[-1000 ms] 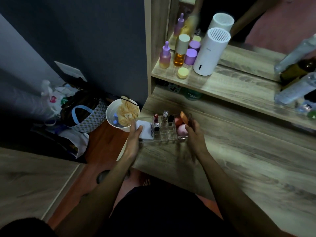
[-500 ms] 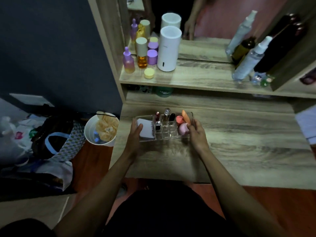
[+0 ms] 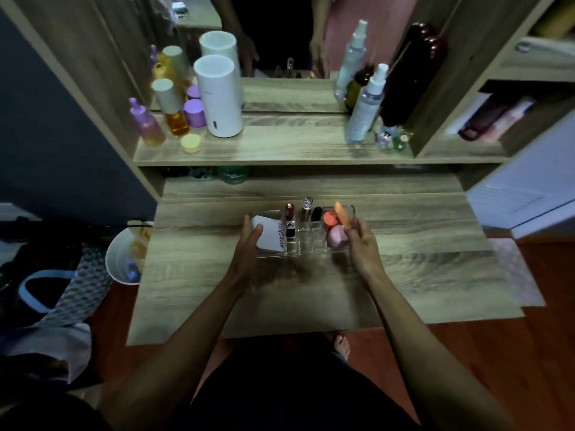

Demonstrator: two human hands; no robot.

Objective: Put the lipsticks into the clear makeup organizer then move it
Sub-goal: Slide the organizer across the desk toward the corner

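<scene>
Clear organizer on tabletop, between both hands. Left hand open, fingers spread, flat against left end by white compact. Right hand open at right end, fingers loosely curled beside pink sponge; firm grip cannot tell. Lipsticks upright in middle slots, so loading looks done. Hands on opposite ends likely to keep it level for move.
</scene>
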